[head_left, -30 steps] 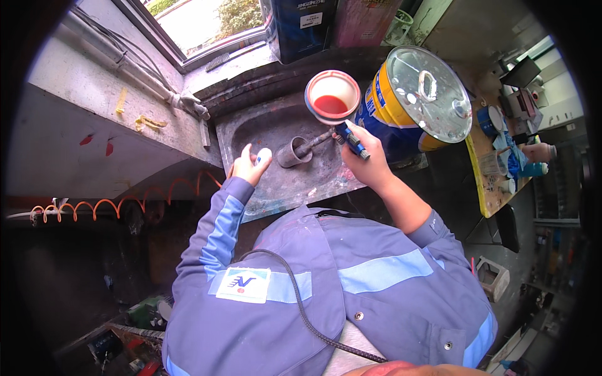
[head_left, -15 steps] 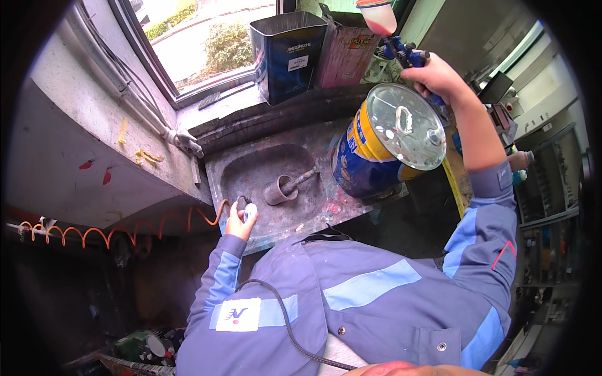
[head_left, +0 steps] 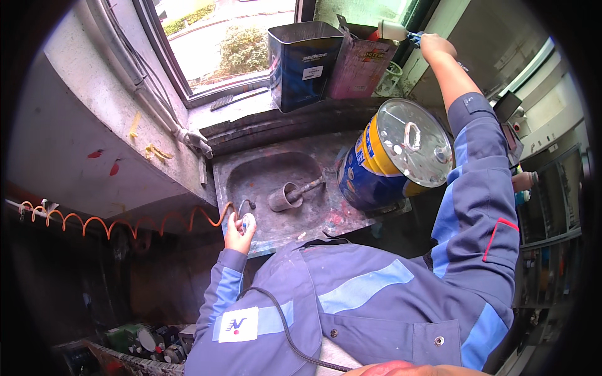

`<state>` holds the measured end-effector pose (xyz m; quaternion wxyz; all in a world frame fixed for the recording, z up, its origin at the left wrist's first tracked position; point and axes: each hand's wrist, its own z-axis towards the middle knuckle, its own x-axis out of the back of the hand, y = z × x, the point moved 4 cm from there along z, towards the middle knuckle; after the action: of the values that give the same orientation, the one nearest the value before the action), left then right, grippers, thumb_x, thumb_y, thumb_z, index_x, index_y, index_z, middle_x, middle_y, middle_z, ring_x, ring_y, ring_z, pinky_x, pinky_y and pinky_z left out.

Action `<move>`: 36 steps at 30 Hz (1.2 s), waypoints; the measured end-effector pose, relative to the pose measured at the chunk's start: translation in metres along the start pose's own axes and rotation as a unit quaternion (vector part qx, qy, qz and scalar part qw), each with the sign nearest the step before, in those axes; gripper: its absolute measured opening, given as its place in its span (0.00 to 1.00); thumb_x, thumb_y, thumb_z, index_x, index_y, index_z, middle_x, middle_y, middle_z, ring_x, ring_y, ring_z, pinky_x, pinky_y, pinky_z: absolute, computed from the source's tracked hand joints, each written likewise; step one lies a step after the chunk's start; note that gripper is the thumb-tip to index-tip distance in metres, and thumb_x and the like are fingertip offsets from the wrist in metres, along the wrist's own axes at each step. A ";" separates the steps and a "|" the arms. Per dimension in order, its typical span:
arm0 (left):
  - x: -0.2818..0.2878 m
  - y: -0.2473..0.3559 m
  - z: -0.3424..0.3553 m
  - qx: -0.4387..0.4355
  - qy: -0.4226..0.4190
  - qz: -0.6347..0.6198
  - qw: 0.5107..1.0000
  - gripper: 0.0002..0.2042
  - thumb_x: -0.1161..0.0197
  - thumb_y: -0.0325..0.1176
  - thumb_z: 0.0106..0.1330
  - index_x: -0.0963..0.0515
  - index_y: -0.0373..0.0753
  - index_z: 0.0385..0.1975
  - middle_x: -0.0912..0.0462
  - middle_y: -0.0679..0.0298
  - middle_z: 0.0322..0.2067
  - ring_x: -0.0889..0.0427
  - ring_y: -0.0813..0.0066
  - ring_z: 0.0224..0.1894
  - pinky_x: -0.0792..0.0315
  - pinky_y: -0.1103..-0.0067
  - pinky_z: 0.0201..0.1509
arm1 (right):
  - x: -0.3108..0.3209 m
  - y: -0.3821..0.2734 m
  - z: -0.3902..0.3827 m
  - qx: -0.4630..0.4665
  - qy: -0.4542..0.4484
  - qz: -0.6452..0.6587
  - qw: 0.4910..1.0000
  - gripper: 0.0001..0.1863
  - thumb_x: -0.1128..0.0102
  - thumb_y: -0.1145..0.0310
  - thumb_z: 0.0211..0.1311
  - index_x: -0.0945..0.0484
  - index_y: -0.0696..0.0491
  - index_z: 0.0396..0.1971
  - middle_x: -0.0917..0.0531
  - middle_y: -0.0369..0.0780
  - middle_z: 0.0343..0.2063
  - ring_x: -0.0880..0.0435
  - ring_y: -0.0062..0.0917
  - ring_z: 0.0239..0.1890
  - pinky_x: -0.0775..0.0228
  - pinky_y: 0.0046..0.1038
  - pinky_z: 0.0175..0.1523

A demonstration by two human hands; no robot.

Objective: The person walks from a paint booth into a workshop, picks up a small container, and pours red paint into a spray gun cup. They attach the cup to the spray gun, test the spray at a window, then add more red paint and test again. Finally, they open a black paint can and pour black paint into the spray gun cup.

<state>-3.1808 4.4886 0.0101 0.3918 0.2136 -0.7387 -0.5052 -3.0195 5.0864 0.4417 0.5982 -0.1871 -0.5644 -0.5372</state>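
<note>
Your right hand (head_left: 437, 46) has its fingers closed on a blue spray gun (head_left: 414, 39), its pale cup (head_left: 392, 30) tipped sideways at the mouth of 1 pink tin (head_left: 359, 69), contents hidden. Your left hand (head_left: 237, 237), at the basin's (head_left: 276, 164) near-left edge, curls its fingers around 1 small white piece (head_left: 249, 224). In the basin, 1 grey cup (head_left: 278, 202) holds a stick (head_left: 308, 187). Beside it stands 1 lidded drum (head_left: 370, 172); 1 open black tin (head_left: 301, 78) is behind.

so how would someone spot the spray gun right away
Find the bright window at the top, then the dark rectangular can and pink can side by side near it. Beyond the pink can's upper right, the right hand grips the blue spray gun. Unlike those cans, it is hand-held, with a pale cup tipped sideways.
</note>
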 end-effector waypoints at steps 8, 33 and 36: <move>-0.001 -0.016 -0.009 0.006 0.022 -0.037 0.999 0.44 0.26 0.36 0.60 0.48 0.28 0.71 0.20 0.50 0.53 0.17 0.67 0.51 0.23 0.73 0.55 | -0.003 -0.005 0.048 0.038 0.235 -0.136 0.962 0.10 0.54 0.67 0.71 0.25 0.49 0.47 0.17 0.42 0.45 0.13 0.39 0.46 0.16 0.42 0.41; -0.009 -0.020 -0.011 0.001 0.023 -0.035 0.999 0.43 0.27 0.37 0.60 0.46 0.30 0.70 0.21 0.49 0.56 0.18 0.64 0.54 0.23 0.72 0.58 | 0.038 -0.027 0.032 -0.005 0.217 -0.061 0.974 0.13 0.49 0.64 0.66 0.15 0.43 0.40 0.13 0.36 0.42 0.12 0.30 0.45 0.20 0.35 0.43; -0.008 -0.022 -0.012 0.005 0.020 -0.038 0.999 0.43 0.27 0.37 0.60 0.46 0.30 0.70 0.21 0.49 0.56 0.18 0.64 0.54 0.23 0.73 0.58 | 0.034 -0.023 0.039 0.019 0.228 -0.081 0.970 0.11 0.53 0.67 0.70 0.21 0.45 0.45 0.15 0.40 0.44 0.12 0.38 0.45 0.18 0.40 0.42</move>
<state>-3.1684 4.4792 -0.0104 0.3863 0.2537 -0.7245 -0.5113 -3.0647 5.0960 0.4744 0.6694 -0.0018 -0.4367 -0.6011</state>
